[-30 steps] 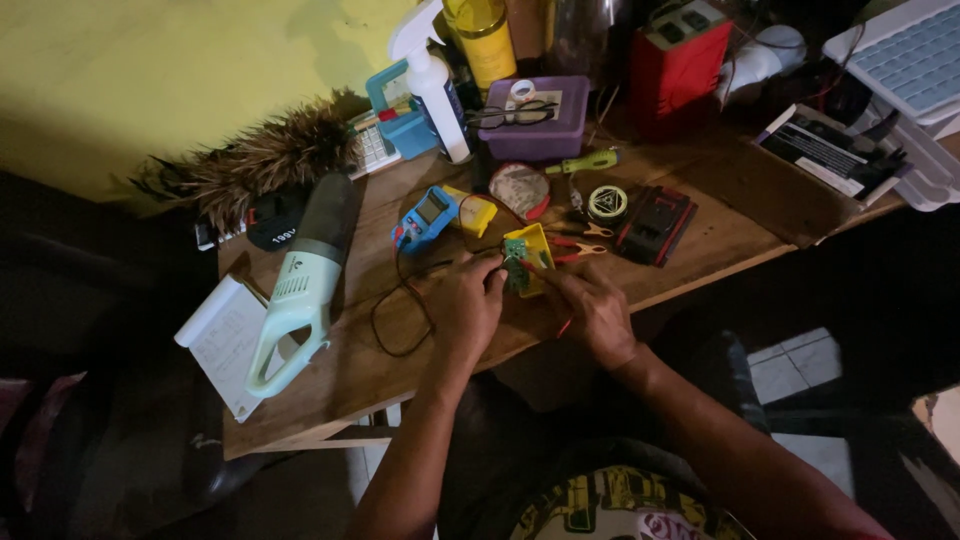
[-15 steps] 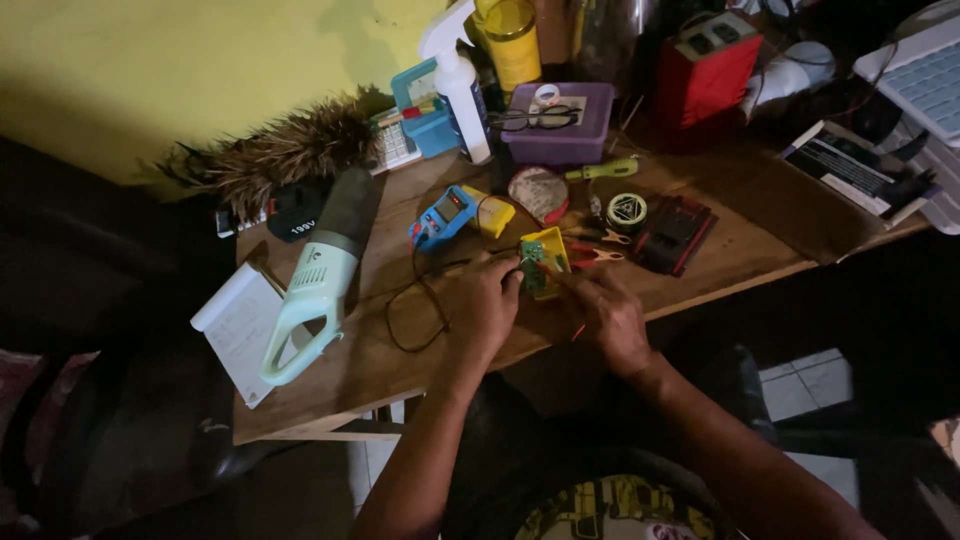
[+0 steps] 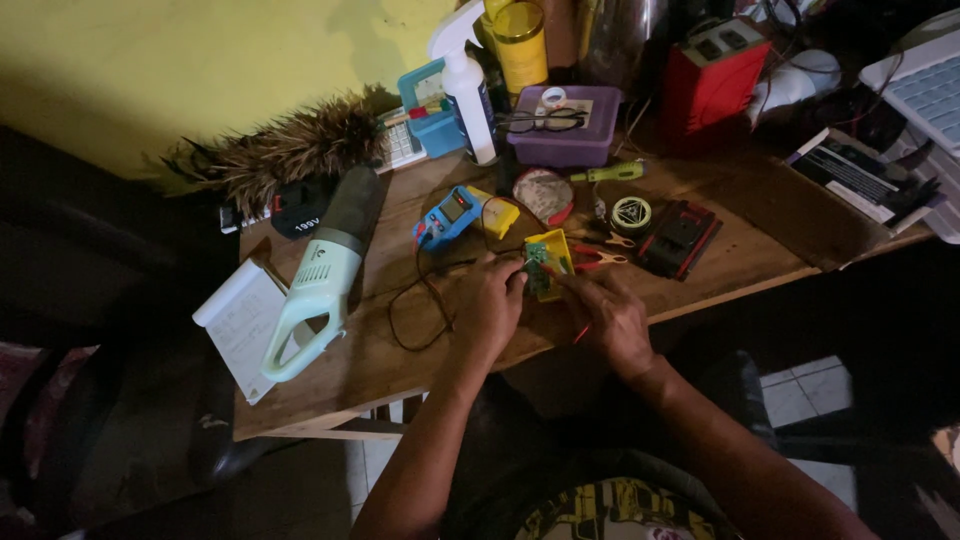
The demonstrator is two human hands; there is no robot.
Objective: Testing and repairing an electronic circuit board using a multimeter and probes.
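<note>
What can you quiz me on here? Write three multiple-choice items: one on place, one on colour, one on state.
1. Where does the handheld vacuum lie?
A. left of both hands
B. on the purple box
C. on the floor

2. What colour is the small case between the hands?
A. red
B. yellow
C. white

3. What is the left hand doing?
A. hanging off the table
B. gripping the spray bottle
C. touching the case

Answers: 1 A, it lies on the table beside the notepad. 2 B, its shell is yellow. 3 C, its fingers meet the case's left edge, opposite the right hand.

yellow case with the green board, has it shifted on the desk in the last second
No. The yellow case sits just below the blue meter, as before; only the camera moved.
</note>
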